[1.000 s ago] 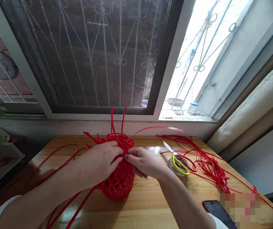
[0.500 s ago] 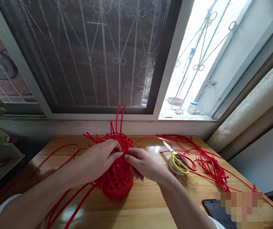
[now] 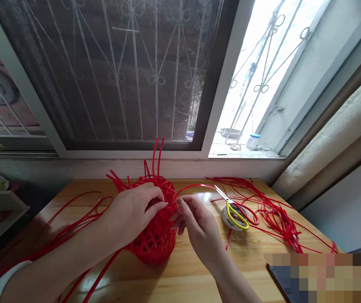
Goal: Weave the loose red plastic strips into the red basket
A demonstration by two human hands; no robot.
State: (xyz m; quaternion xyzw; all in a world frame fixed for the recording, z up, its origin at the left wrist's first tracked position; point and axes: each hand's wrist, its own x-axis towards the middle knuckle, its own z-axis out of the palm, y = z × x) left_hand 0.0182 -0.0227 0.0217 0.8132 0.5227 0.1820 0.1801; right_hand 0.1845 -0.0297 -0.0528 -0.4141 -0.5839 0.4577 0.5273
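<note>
A woven red basket (image 3: 155,244) stands on the wooden table, with loose strip ends poking up from its top. My left hand (image 3: 139,208) curls over the upper side of the basket, thumb and fingers closed on its weave; the fingertips are partly hidden. Just right of the basket, my right hand (image 3: 197,219) has its thumb and forefinger pinched together on a red strip (image 3: 193,185) at the basket's side. That strip arcs off to the right, toward the scissors. The exact spot of the pinch is hard to make out.
Scissors (image 3: 235,212) with yellow and red handles lie on a round tape roll (image 3: 230,223). Beyond them is a bundle of red strips (image 3: 277,219). A phone (image 3: 279,280) lies at the front right, partly blurred. More strips (image 3: 73,227) trail left. Behind the table is a window frame (image 3: 136,154).
My right hand has drawn back slightly to the right, away from my left, and turned. My left hand has shifted little on the basket. Trailing strips at the left have moved.
</note>
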